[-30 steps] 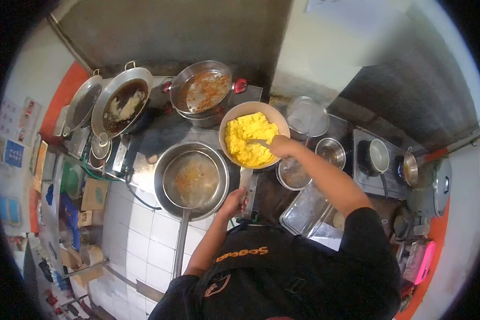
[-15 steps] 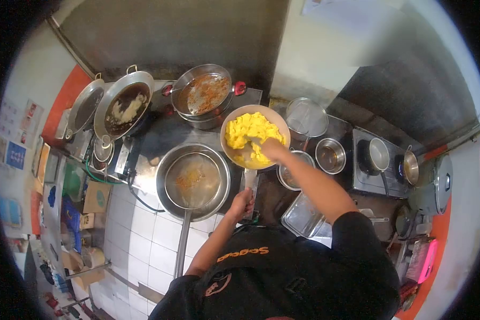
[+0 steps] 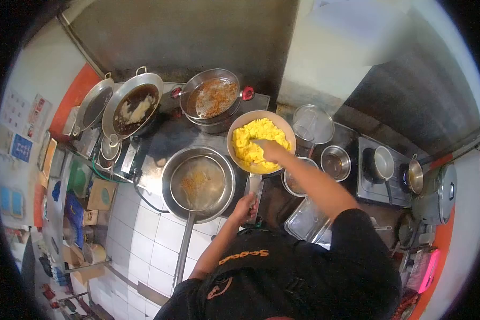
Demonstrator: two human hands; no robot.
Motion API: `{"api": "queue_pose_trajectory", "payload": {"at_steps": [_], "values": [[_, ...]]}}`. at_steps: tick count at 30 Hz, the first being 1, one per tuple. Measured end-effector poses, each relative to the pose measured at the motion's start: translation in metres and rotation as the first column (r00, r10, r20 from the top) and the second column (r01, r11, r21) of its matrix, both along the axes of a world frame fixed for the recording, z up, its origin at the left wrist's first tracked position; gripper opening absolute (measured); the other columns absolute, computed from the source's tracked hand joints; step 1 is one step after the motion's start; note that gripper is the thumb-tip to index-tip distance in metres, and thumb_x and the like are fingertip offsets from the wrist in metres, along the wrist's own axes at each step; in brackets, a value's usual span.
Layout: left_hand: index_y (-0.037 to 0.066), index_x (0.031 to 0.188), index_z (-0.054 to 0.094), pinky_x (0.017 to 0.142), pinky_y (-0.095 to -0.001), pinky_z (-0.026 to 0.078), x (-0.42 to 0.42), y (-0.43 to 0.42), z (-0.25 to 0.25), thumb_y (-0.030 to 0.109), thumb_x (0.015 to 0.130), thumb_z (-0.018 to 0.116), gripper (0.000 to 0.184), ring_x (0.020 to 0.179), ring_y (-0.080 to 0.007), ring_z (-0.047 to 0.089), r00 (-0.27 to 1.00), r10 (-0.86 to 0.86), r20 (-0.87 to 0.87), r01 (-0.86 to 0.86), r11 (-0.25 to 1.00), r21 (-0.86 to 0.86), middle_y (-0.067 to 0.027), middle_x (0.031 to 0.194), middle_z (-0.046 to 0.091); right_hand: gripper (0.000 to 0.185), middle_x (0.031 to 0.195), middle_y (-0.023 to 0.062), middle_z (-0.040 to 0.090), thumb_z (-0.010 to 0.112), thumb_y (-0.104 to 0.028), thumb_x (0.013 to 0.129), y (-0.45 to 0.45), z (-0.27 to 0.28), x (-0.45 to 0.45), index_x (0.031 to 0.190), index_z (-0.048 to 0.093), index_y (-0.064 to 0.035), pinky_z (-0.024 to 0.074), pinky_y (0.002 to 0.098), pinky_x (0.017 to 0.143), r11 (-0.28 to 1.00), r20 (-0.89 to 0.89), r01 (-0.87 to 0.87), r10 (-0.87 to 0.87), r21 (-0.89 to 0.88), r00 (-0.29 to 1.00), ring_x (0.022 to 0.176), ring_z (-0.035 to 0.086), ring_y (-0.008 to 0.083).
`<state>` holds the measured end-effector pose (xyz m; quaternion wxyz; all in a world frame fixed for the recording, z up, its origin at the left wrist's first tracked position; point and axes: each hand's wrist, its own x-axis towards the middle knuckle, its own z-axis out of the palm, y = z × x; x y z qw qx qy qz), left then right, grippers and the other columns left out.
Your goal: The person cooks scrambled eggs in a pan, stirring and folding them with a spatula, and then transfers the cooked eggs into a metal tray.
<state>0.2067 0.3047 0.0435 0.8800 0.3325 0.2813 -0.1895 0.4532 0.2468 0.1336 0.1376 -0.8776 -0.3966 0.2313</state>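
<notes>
My left hand [image 3: 244, 208] is wrapped round the handle [image 3: 255, 184] of a frying pan [image 3: 286, 124] with a beige inside. Bright yellow scrambled eggs [image 3: 261, 130] cover most of the pan's bottom. Over the pan's right half, my right hand [image 3: 272, 151] is closed on a spatula [image 3: 260, 142], whose dark grey end rests among the eggs. Most of the spatula is hidden by the hand and the eggs. To the left of the pan, a strainer [image 3: 198, 184] with brownish bits sits in a large steel bowl [image 3: 168, 169].
Behind stands a pot with red handles [image 3: 210, 98], holding browned food. Two woks [image 3: 138, 106] are at the far left. On the right are a mesh strainer [image 3: 313, 125], a steel pot [image 3: 335, 162], steel trays [image 3: 306, 217] and a stove [image 3: 369, 184] with small pans.
My right hand has shifted slightly with the spatula, and the eggs are spread more evenly over the pan. The left hand still grips the handle. The whole view has shifted a little.
</notes>
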Motion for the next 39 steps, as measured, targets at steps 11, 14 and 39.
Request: {"api": "queue_pose_trajectory", "payload": {"at_steps": [11,14,39], "values": [[0.01,0.088,0.046,0.04,-0.0246,0.028,0.003,-0.002,0.007,0.042,0.095,0.042,0.033,0.044,-0.0102,0.034,0.999,0.032,-0.001,-0.032,0.998,0.063,0.0004,0.061,0.041,0.031,0.049,0.0106,0.058,0.059,-0.019,0.077,-0.065,0.06,0.073,0.055,0.061,0.0035,0.0432,0.0344,0.038,0.92,-0.253,0.349,-0.386,-0.177,0.887,0.04,0.056,0.0195],[0.01,0.088,0.046,0.039,-0.0251,0.028,0.006,-0.002,0.019,0.042,0.095,0.042,0.033,0.043,-0.0106,0.035,0.998,0.041,-0.054,-0.037,0.996,0.08,0.0001,0.059,0.041,0.03,0.049,0.0103,0.057,0.059,-0.019,0.077,-0.055,-0.011,0.102,0.057,0.061,0.0039,0.0426,0.0353,0.037,0.96,-0.211,0.248,-0.271,-0.128,0.939,0.041,0.056,0.0201],[0.01,0.091,0.046,0.042,-0.0269,0.031,0.002,-0.011,-0.031,0.045,0.094,0.043,0.036,0.046,-0.0109,0.037,0.998,0.047,0.042,-0.047,0.999,0.003,0.0,0.06,0.043,0.016,0.053,0.0105,0.055,0.056,-0.01,0.078,-0.074,0.094,0.057,0.071,0.06,0.0039,0.043,0.0317,0.04,0.938,-0.412,0.109,-0.246,-0.328,0.877,0.044,0.053,0.0181]]}}
